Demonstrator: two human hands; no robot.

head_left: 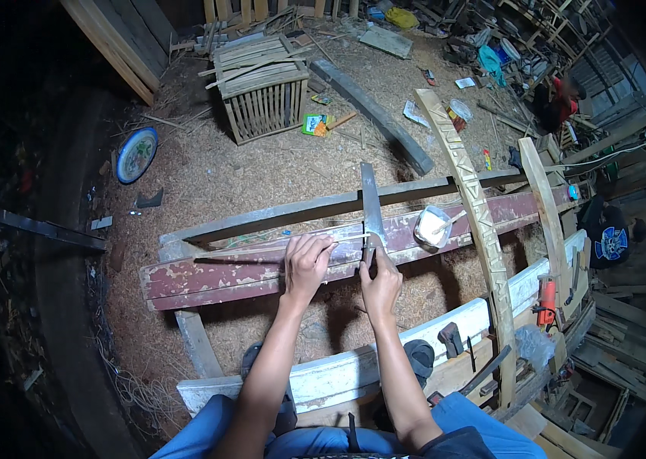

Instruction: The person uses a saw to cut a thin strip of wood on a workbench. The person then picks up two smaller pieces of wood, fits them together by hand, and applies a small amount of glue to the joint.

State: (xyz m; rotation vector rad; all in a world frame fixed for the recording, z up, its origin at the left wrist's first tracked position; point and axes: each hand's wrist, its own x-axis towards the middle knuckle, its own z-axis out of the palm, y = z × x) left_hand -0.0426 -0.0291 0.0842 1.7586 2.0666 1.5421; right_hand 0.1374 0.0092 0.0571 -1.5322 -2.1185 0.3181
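Note:
My left hand [308,265] is closed on a thin wooden strip [258,249] that lies along a worn maroon plank bench [178,284]. In my right hand [381,288] is the dark handle of what looks like a handsaw. Its long grey blade [370,200] points away from me and crosses the strip's right end, just right of my left hand. Whether its edge bites into the wood cannot be made out. A white tub [431,229] with a stick in it stands on the bench, right of the saw.
A carved curved beam [473,203] and a plain one [545,203] span the benches at right. Nearer lie a red power tool [545,302] and a mallet-like block [451,339] on a white bench [338,376]. Beyond are a slatted crate [262,115] and a person in red [564,105].

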